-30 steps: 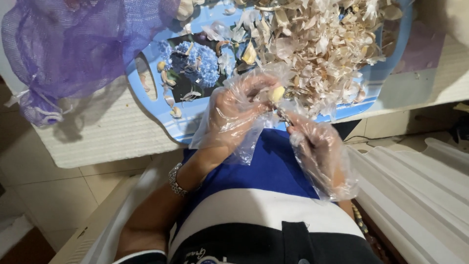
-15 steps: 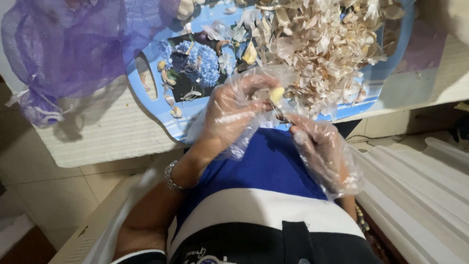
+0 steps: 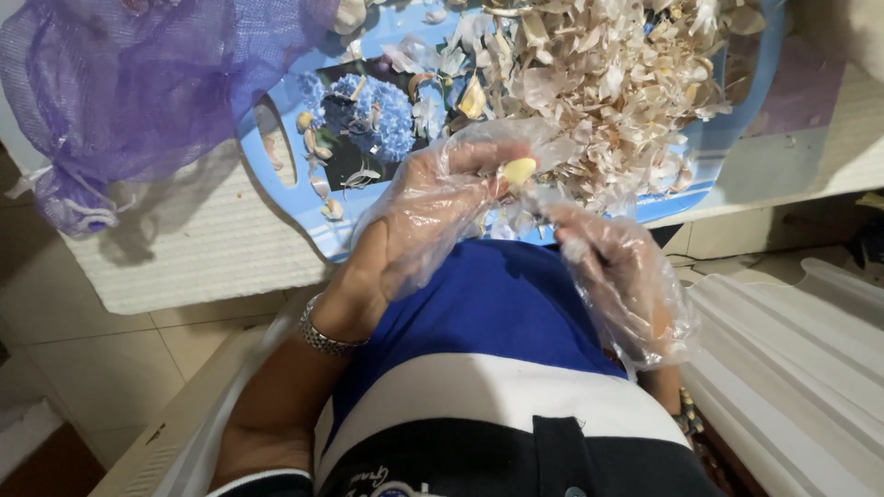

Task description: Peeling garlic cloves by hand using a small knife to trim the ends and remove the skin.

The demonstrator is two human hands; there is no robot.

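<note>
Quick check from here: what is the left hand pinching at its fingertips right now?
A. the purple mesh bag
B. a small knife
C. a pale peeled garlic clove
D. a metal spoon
C. The gloved left hand pinches a pale yellow garlic clove at its fingertips, just above the near edge of the blue tray heaped with dry garlic skins; the purple mesh bag lies apart at the left.

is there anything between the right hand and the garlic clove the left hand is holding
Nothing visible apart from the thin clear gloves on both hands. The left hand pinches the garlic clove at its fingertips, and the right hand reaches its fingertips up close beside it, above the near edge of the blue tray of papery peels.
</note>
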